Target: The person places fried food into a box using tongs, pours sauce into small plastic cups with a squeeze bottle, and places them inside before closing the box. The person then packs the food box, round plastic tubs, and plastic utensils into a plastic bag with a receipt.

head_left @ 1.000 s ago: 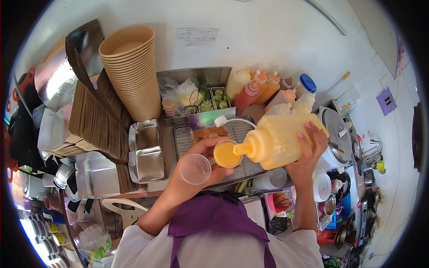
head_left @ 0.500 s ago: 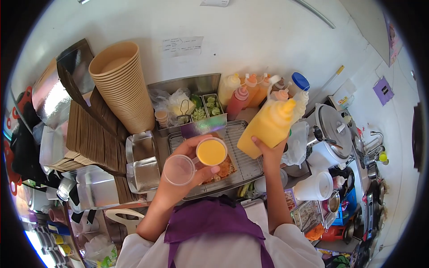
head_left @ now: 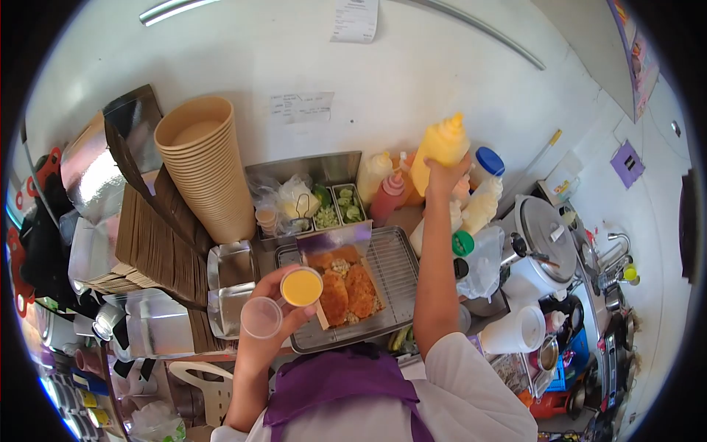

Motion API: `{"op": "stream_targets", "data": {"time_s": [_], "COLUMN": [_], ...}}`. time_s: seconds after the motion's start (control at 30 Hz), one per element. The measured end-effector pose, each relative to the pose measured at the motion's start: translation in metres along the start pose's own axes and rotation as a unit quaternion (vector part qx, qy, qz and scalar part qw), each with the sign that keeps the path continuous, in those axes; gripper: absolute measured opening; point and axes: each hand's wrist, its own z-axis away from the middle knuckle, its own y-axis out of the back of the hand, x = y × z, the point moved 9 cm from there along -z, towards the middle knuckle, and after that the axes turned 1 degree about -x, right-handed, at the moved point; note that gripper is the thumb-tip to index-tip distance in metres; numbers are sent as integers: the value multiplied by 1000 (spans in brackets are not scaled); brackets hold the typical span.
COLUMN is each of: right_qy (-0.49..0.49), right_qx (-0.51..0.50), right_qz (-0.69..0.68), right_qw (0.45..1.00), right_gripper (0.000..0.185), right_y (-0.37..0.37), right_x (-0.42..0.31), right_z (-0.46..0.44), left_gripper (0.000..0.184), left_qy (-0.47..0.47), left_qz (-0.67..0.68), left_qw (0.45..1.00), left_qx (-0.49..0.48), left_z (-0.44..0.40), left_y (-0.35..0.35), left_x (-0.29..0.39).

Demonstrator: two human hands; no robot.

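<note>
Left hand: the left hand (head_left: pixel 288 322) is curled partway, thumb and fingers about the sides of a small clear sauce cup (head_left: pixel 302 286); grip looks light, palm loose.
Sauce cup: in the left hand, mouth up, yellow sauce near the rim. Hinged lid (head_left: pixel 261 317) open, hanging out over the wrist side.
Right hand: the right hand (head_left: pixel 445 178), arm stretched well forward, is closed around the lower part of a yellow squeeze bottle (head_left: pixel 440 146).
Squeeze bottle: nozzle up, leaning slightly; whether its base meets the worktop (head_left: pixel 406 218) cannot be told.
Box: open food box (head_left: pixel 323 317) just right of the left hand, two breaded pieces (head_left: pixel 347 293) inside; cup overlaps its left edge in view, contact unclear.
Tray edge: wire-racked tray (head_left: pixel 396 274) under the box, between the hands; left hand crosses its left rim. Rack bars show from the box's right wall to the right forearm.
Crowded side: right hand among bottles, a red bottle (head_left: pixel 388 196) to its left, pale bottles (head_left: pixel 482 202) and a blue-lidded container (head_left: pixel 489 162) to its right. Tight sideways; bare wall above.
Beyond left hand: metal topping bin (head_left: pixel 305 163) farther forward; silver boxes (head_left: pixel 231 269) near its left, then tall bowl stack (head_left: pixel 204 173).
</note>
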Motion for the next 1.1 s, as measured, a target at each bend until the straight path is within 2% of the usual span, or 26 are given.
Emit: {"op": "stream_targets", "data": {"time_s": [0.03,0.13,0.23,0.33,0.43,0.53,0.63,0.7,0.77,0.83,0.9,0.97,1.03,1.1], "right_qy": [-17,18,11,1,34,3,-86,-83,-75,-64,-78,-114,-28,74], "right_qx": [5,71,107,100,113,93,187,174,153,127,76,-14,-100,-138], "right_qz": [12,76,47,-19,200,110,37,169,224,204,154,-42,3,-50], "right_qw": [1000,994,993,995,973,990,978,967,960,969,982,992,995,986], "right_gripper": [88,85,76,72,75,68,62,73,86,96,85,72,48,47], "right_y": [-1,1,5,12,16,16,24,30,32,29,19,6,7,18], "right_x": [10,13,12,7,36,86,147,164,176,163,148,124,8,-91], "right_z": [2,16,22,38,40,36,58,70,75,78,90,106,141,188], "left_gripper": [55,54,54,55,55,56,55,55,55,56,57,57,58,62], "left_qy": [-2,-3,4,-2,5,16,6,14,22,32,19,10,0,-9], "left_qz": [0,6,-3,-7,4,2,-2,-9,-14,-16,-12,-16,-23,-23], "left_qw": [1000,1000,1000,999,999,999,1000,1000,1000,999,1000,1000,1000,1000], "left_qx": [6,20,28,34,44,47,29,23,17,14,1,-5,-3,-3], "left_z": [1,2,3,3,4,4,0,-3,-6,-11,-17,-23,-30,-37], "left_y": [3,8,12,15,17,17,15,12,9,8,3,-1,-3,-6], "left_x": [-1,-2,-9,-13,-17,-20,-22,-25,-28,-34,-35,-39,-45,-50]}}
